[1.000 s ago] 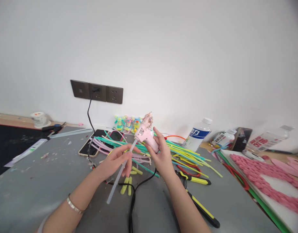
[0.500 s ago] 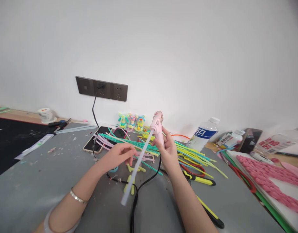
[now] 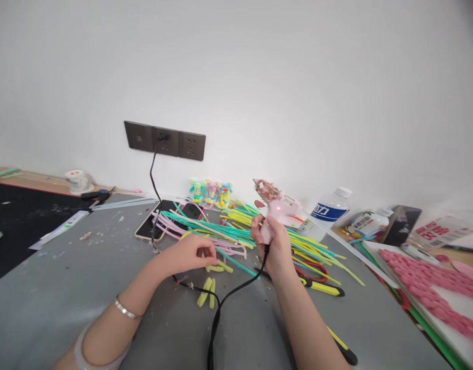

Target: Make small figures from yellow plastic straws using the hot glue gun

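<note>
My right hand (image 3: 275, 244) is wrapped round the handle of a pale pink glue gun (image 3: 284, 205) with a red light on its side. Its crusted nozzle points up and left, and a long clear glue stick (image 3: 365, 254) sticks out of its back to the right. My left hand (image 3: 192, 253) is bent low over the table, thumb and fingers pinched together. A yellow pipe cleaner (image 3: 193, 234) shows along its upper edge and seems held, partly hidden by the fingers. Short yellow pipe cleaner pieces (image 3: 206, 293) lie just below and beside this hand.
Bundled pipe cleaners (image 3: 205, 225) cover the table's middle, partly over two phones (image 3: 149, 226). Three small figures (image 3: 210, 193) stand by the wall. A black cord (image 3: 216, 324) runs forward. Yellow-black pliers (image 3: 323, 288), a bottle (image 3: 330, 208) and a pink braided piece (image 3: 429, 288) are at right.
The glue gun has turned, nozzle now leftward and glue stick swung from front left to the right. My left hand has closed its fingers near the yellow pieces, and a yellow strip shows behind it.
</note>
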Demonstrator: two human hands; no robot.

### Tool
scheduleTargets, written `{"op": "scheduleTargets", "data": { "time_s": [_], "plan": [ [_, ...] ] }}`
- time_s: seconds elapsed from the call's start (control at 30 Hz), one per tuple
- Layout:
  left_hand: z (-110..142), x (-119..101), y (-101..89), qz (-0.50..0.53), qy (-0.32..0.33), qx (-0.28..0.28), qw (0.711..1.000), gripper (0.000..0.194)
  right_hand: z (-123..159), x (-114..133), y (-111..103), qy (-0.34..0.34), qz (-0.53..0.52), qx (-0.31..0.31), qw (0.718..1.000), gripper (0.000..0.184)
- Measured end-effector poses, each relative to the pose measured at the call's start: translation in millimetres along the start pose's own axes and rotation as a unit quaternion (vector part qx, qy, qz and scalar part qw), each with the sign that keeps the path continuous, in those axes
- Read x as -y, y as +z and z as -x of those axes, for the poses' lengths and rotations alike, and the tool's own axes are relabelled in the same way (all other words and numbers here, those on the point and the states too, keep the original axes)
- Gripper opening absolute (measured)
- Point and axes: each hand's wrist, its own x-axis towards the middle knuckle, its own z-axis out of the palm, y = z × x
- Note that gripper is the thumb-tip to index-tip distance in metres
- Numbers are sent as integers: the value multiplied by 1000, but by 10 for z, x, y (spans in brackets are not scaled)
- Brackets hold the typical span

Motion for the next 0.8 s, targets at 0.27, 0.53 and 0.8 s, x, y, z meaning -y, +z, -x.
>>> {"op": "scheduleTargets", "data": {
  "time_s": [0.27, 0.53, 0.8],
  "plan": [
    [73, 10, -6, -41, 41, 111, 992, 16, 8, 18, -8, -11, -22, 18, 1000, 41],
    [117, -18, -28, -70, 67, 146, 985, 24, 8, 58, 12, -23, 5, 17, 1000, 41],
    [112, -65, -105, -50, -12, 169, 984, 16, 19, 28, -20, 10, -62, 13, 998, 40]
  ]
}}
